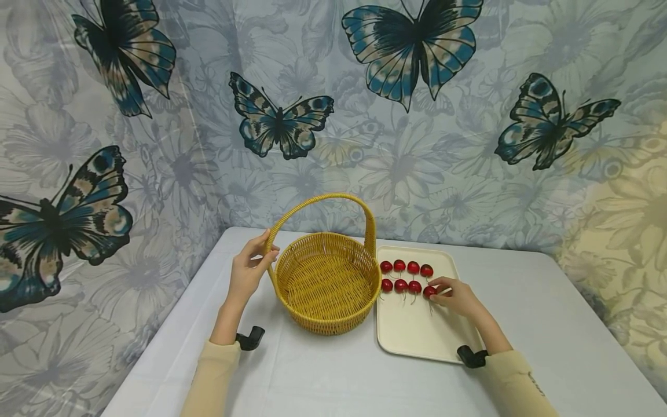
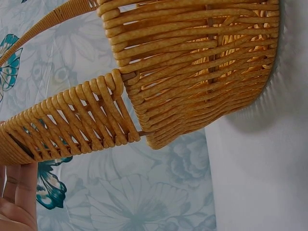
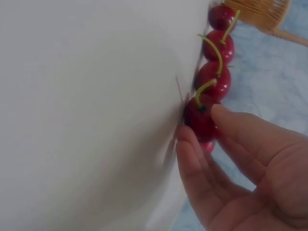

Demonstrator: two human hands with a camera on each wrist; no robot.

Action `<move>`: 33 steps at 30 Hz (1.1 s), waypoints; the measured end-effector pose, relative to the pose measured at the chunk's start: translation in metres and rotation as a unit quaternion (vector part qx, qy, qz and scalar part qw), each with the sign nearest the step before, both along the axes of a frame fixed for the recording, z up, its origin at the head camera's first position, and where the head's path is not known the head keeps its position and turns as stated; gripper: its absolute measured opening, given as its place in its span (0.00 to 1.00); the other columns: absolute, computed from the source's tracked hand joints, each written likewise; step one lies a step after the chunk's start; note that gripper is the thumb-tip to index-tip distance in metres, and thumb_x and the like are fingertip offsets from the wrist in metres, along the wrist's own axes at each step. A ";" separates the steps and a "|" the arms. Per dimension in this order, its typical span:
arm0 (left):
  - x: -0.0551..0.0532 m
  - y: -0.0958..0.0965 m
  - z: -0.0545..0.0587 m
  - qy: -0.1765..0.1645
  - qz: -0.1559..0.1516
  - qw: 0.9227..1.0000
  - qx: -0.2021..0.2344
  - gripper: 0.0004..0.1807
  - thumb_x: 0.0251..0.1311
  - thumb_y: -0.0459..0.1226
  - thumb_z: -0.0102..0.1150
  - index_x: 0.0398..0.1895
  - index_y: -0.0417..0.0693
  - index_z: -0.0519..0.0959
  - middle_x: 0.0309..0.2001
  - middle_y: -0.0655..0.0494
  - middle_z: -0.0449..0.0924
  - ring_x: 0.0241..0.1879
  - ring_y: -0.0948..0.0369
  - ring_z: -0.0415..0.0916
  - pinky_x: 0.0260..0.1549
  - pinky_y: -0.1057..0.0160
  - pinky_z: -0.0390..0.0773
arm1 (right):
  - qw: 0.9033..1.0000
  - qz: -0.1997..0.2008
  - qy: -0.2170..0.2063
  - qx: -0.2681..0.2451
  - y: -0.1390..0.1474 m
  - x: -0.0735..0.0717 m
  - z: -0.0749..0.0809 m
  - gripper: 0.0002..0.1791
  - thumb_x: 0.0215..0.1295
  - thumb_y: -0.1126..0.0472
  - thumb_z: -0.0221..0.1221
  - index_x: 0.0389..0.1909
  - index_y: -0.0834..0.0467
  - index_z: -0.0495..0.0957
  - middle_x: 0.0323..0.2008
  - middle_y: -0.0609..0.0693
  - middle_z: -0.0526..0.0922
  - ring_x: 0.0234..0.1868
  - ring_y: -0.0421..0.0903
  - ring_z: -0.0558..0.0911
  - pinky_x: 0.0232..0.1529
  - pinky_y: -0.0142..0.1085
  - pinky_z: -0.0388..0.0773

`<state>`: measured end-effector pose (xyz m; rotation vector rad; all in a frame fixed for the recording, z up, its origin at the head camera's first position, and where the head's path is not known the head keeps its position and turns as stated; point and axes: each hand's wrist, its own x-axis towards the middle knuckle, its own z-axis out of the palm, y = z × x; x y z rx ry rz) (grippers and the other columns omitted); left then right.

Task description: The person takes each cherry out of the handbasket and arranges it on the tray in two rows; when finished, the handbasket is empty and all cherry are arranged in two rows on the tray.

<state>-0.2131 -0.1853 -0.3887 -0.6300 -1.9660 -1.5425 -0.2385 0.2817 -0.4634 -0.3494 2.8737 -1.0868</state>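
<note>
A yellow-brown woven basket (image 1: 328,286) with a tall arched handle (image 1: 368,226) stands on the table, nothing inside it. My left hand (image 1: 249,271) grips the left side of that handle, low on the arch; in the left wrist view only part of the hand (image 2: 18,199) shows under the handle. To the basket's right, a cream tray (image 1: 422,339) carries several red cherries in two rows, with thin stems. My right hand (image 1: 454,296) pinches the rightmost cherry of the near row (image 3: 202,115) between thumb and fingertips, close over the tray.
The basket's right rim overlaps the tray's left edge in the head view. A white cloth (image 1: 318,376) covers the table. Behind and to the left hangs a flowered backdrop (image 1: 307,191) with butterflies. Each wrist wears a black mount (image 1: 250,338).
</note>
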 end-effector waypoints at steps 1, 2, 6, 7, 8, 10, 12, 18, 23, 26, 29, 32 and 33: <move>0.000 0.000 0.000 -0.001 -0.001 1.000 0.001 0.25 0.57 0.24 0.56 0.60 0.36 0.69 0.37 0.35 0.78 0.36 0.72 0.77 0.33 0.71 0.82 | 1.000 0.001 0.000 -0.001 0.000 0.000 0.000 0.18 0.58 0.64 0.62 0.48 0.67 0.75 0.34 0.60 0.80 0.35 0.54 0.83 0.27 0.33 0.79; 0.000 -0.001 0.000 -0.001 -0.001 1.000 0.002 0.25 0.57 0.23 0.56 0.60 0.35 0.69 0.37 0.35 0.78 0.36 0.72 0.77 0.33 0.71 0.82 | 1.000 -0.002 0.000 -0.003 -0.001 0.000 -0.001 0.18 0.58 0.64 0.63 0.47 0.67 0.76 0.34 0.60 0.80 0.35 0.53 0.83 0.27 0.33 0.79; 0.000 -0.003 0.000 -0.001 0.001 1.000 0.004 0.25 0.57 0.23 0.56 0.60 0.35 0.69 0.37 0.35 0.78 0.35 0.72 0.77 0.33 0.71 0.82 | 1.000 -0.003 0.004 -0.004 -0.003 -0.002 -0.001 0.17 0.57 0.64 0.63 0.46 0.67 0.75 0.34 0.60 0.81 0.34 0.53 0.83 0.27 0.33 0.79; 0.000 -0.003 -0.001 0.000 0.002 1.000 0.004 0.25 0.57 0.23 0.56 0.60 0.35 0.69 0.37 0.35 0.78 0.35 0.72 0.77 0.33 0.71 0.82 | 1.000 -0.004 0.004 -0.004 -0.003 -0.003 -0.002 0.17 0.57 0.64 0.63 0.46 0.67 0.75 0.34 0.59 0.81 0.34 0.53 0.82 0.27 0.34 0.79; 0.000 -0.004 -0.001 0.000 0.002 1.000 0.004 0.25 0.57 0.23 0.56 0.60 0.35 0.69 0.37 0.35 0.78 0.35 0.72 0.77 0.33 0.71 0.82 | 1.000 -0.002 0.006 -0.003 -0.003 -0.004 -0.002 0.17 0.57 0.65 0.63 0.46 0.67 0.75 0.34 0.60 0.81 0.34 0.53 0.82 0.28 0.34 0.79; 0.000 -0.004 -0.001 0.002 0.002 1.000 0.004 0.25 0.57 0.23 0.56 0.60 0.35 0.69 0.37 0.34 0.78 0.35 0.72 0.77 0.33 0.71 0.82 | 1.000 -0.001 0.008 -0.001 -0.004 -0.005 -0.002 0.17 0.57 0.65 0.62 0.46 0.67 0.75 0.33 0.60 0.81 0.34 0.53 0.82 0.28 0.35 0.79; 0.000 -0.005 -0.002 0.004 0.003 1.000 0.003 0.25 0.57 0.23 0.56 0.60 0.35 0.69 0.37 0.34 0.78 0.35 0.72 0.77 0.33 0.71 0.82 | 1.000 0.001 0.008 0.001 -0.004 -0.006 -0.003 0.16 0.57 0.65 0.62 0.46 0.67 0.75 0.33 0.60 0.80 0.34 0.53 0.82 0.28 0.35 0.79; 0.000 -0.002 -0.001 0.009 0.002 1.000 0.001 0.25 0.56 0.22 0.56 0.59 0.34 0.68 0.36 0.35 0.78 0.35 0.72 0.77 0.32 0.70 0.82 | 1.000 -0.010 0.005 0.000 -0.002 -0.003 -0.004 0.19 0.57 0.65 0.63 0.48 0.67 0.73 0.34 0.58 0.80 0.35 0.53 0.81 0.30 0.37 0.79; 0.001 -0.002 0.000 -0.002 0.001 1.000 0.002 0.25 0.57 0.23 0.56 0.60 0.34 0.68 0.37 0.35 0.78 0.35 0.72 0.77 0.32 0.69 0.82 | 1.000 -0.022 0.000 0.000 -0.001 0.001 0.000 0.20 0.58 0.64 0.62 0.50 0.66 0.72 0.35 0.59 0.79 0.35 0.52 0.81 0.31 0.38 0.80; 0.001 -0.003 -0.001 -0.011 0.002 1.000 0.001 0.25 0.58 0.24 0.56 0.61 0.36 0.68 0.38 0.35 0.78 0.36 0.72 0.76 0.33 0.69 0.82 | 1.000 -0.026 0.004 0.007 0.001 0.001 0.004 0.19 0.60 0.64 0.61 0.51 0.66 0.72 0.37 0.60 0.79 0.36 0.52 0.81 0.32 0.39 0.80; 0.003 -0.004 0.000 -0.021 0.007 1.000 -0.005 0.25 0.59 0.25 0.56 0.62 0.38 0.68 0.38 0.37 0.78 0.35 0.71 0.76 0.33 0.66 0.83 | 0.999 -0.030 0.010 0.018 0.003 0.000 0.007 0.19 0.60 0.63 0.60 0.51 0.65 0.72 0.38 0.61 0.79 0.37 0.54 0.81 0.33 0.42 0.80; 0.005 -0.007 0.001 -0.029 0.014 0.999 -0.021 0.25 0.60 0.27 0.55 0.63 0.40 0.67 0.39 0.39 0.79 0.34 0.67 0.77 0.32 0.64 0.83 | 0.999 -0.031 0.024 0.028 0.006 -0.001 0.009 0.19 0.61 0.61 0.60 0.51 0.66 0.72 0.38 0.61 0.80 0.37 0.56 0.81 0.35 0.44 0.80; 0.005 -0.008 0.001 -0.030 0.015 0.999 -0.027 0.25 0.60 0.27 0.55 0.63 0.40 0.67 0.39 0.39 0.79 0.34 0.65 0.78 0.31 0.65 0.83 | 0.998 -0.032 0.032 0.031 0.007 -0.001 0.010 0.19 0.62 0.61 0.60 0.51 0.66 0.72 0.38 0.62 0.80 0.37 0.56 0.81 0.35 0.45 0.80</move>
